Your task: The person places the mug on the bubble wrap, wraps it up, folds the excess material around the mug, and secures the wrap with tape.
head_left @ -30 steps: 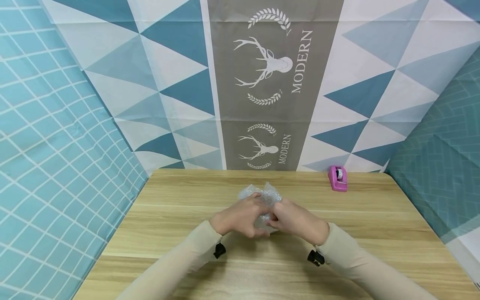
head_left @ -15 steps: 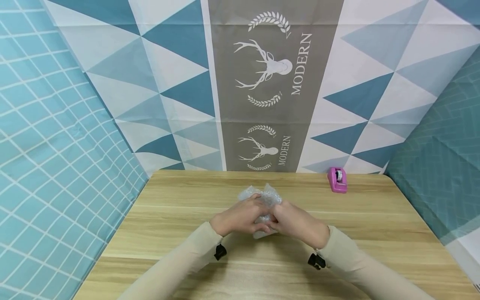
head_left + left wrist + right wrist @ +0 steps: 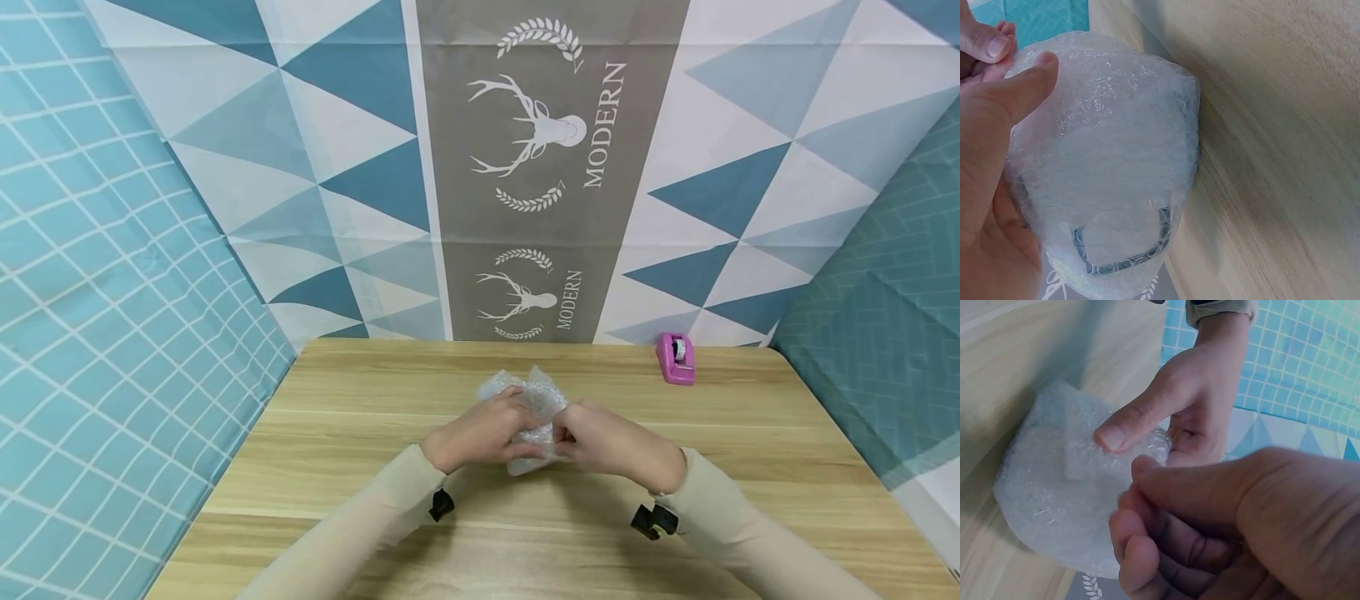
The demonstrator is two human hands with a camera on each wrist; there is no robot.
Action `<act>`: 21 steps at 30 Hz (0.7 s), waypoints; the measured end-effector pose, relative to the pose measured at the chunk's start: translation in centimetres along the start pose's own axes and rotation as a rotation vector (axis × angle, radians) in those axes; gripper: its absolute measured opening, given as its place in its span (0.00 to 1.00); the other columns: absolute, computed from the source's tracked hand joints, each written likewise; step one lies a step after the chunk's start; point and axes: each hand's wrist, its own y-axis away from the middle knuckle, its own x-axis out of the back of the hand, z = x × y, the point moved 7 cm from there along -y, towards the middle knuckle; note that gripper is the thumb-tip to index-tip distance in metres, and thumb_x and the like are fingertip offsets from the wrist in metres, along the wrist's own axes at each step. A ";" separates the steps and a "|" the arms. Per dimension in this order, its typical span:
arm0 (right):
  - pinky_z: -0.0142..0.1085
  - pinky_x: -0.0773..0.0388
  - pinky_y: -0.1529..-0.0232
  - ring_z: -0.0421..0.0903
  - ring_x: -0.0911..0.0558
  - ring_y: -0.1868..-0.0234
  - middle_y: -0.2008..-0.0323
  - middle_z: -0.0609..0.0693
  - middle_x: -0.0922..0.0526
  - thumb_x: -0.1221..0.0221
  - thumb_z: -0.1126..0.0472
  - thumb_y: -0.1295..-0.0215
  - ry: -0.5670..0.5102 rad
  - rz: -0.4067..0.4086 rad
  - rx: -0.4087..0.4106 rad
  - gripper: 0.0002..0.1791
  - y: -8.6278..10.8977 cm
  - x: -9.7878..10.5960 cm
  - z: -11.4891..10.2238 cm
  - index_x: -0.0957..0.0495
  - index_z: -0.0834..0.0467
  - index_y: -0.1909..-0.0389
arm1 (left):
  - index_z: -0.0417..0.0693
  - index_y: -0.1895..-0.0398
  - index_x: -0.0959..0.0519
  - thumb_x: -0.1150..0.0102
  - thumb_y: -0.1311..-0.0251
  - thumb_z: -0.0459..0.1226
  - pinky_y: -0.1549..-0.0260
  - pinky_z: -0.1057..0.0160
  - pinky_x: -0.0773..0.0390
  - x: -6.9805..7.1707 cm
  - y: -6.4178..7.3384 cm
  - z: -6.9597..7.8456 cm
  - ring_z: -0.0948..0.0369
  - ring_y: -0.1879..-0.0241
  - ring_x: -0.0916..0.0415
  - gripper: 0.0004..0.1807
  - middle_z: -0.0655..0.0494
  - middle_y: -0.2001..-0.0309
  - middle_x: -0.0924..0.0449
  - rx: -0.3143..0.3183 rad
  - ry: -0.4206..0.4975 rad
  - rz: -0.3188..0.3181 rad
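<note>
A bundle in clear bubble wrap [image 3: 543, 396] is held low over the wooden table. Through the wrap, a dark angular outline [image 3: 1124, 262] shows in the left wrist view; the thing inside is blurred by the plastic. My left hand [image 3: 489, 429] grips the bundle from its left side, thumb [image 3: 1129, 425] laid across the wrap. On the right, my right hand [image 3: 611, 446] has its fingers curled, with thumb and forefinger pinching at the edge of the bubble wrap. The pinched bit itself is hidden behind the fingertips.
A pink tape dispenser [image 3: 677, 360] stands at the table's back right. Patterned cloth [image 3: 360, 208] hangs behind the table, with blue tiled cloth [image 3: 135, 275] on the left and teal cloth [image 3: 885, 308] on the right.
My right hand has drawn off to the right, opening a gap from my left hand and uncovering more wrap. The left hand keeps its place; its thumb has swung slightly inward.
</note>
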 end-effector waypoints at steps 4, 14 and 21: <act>0.28 0.27 0.76 0.33 0.29 0.78 0.79 0.42 0.22 0.35 0.71 0.36 0.010 0.023 -0.015 0.10 0.1 0.4 0.0 0.20 0.57 0.75 | 0.53 0.58 0.13 0.36 0.33 0.54 0.24 0.49 0.39 0.1 -0.1 -0.1 0.70 0.59 0.17 0.16 0.66 0.63 0.11 -0.006 0.005 0.022; 0.28 0.29 0.73 0.35 0.30 0.76 0.78 0.44 0.25 0.38 0.79 0.41 0.002 0.039 0.027 0.14 0.2 1.2 0.5 0.26 0.58 0.64 | 0.57 0.77 0.23 0.35 0.34 0.54 0.24 0.48 0.39 -0.1 -0.3 -0.2 0.73 0.67 0.21 0.18 0.69 0.71 0.15 0.004 0.041 0.016; 0.28 0.27 0.74 0.32 0.29 0.76 0.78 0.43 0.23 0.39 0.79 0.41 -0.036 0.072 0.056 0.13 -0.1 1.1 1.4 0.26 0.58 0.68 | 0.57 0.75 0.20 0.36 0.33 0.54 0.24 0.48 0.38 -0.1 -0.3 -0.3 0.74 0.65 0.19 0.16 0.69 0.69 0.13 -0.007 0.026 0.026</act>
